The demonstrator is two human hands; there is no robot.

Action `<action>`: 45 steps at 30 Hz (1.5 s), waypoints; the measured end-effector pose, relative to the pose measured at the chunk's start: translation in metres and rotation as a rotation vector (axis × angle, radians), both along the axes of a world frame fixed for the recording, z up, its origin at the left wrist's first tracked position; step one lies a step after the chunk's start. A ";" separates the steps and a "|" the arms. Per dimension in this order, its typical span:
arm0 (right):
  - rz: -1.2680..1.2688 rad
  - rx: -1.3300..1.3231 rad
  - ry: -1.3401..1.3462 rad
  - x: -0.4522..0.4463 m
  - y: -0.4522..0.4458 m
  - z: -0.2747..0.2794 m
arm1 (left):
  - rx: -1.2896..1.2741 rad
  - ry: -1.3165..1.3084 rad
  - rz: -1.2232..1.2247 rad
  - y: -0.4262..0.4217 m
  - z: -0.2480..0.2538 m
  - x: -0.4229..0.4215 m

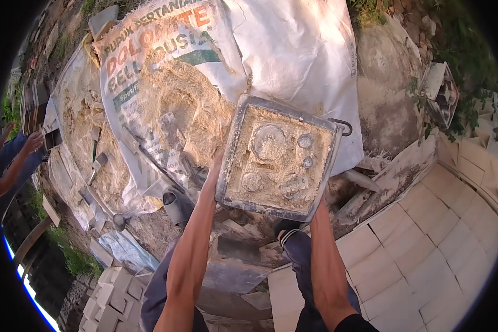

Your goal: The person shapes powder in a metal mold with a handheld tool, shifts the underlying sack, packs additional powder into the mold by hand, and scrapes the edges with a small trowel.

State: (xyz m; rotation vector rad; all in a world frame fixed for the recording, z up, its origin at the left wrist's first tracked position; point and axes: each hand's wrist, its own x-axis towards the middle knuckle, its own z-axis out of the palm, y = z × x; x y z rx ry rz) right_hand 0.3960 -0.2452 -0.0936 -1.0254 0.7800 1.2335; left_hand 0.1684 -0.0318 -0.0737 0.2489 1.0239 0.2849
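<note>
A square, dark-rimmed mould box (263, 209) is held up in front of me, tilted a little. Tan, damp-looking sand fills it, with several round shapes pressed into or standing in the surface, among them a large disc (268, 142) at the upper left. My left hand (218, 161) grips the box's left side, its fingers mostly hidden behind the box. At the lower right corner my right hand (320, 209) supports the box, and its fingers are hidden underneath. A wire loop (346, 127) sticks out from the upper right corner. Beyond the box lies a sand heap (205, 102).
The heap rests on a printed white sack (293, 41). Hand tools, including a brush (98, 162), lie to the left. Pale tiles (409, 249) cover the ground at right, and pale blocks (113, 296) are stacked lower left. Another person's hand (34, 141) shows at far left.
</note>
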 end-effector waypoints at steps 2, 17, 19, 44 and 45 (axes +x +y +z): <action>0.038 -0.016 0.004 -0.006 -0.003 0.008 | 0.019 -0.001 0.027 -0.006 0.005 -0.017; 0.395 0.107 -0.078 -0.113 0.241 0.015 | 0.228 -0.033 0.296 0.120 -0.002 -0.184; 0.446 0.117 -0.121 -0.121 0.282 0.012 | 0.223 -0.006 0.281 0.155 -0.008 -0.190; 0.823 0.019 -0.523 -0.112 0.326 -0.040 | 0.186 0.108 0.042 0.244 0.033 -0.162; 0.825 0.018 -0.520 -0.115 0.329 -0.026 | 0.184 0.111 0.043 0.244 0.031 -0.164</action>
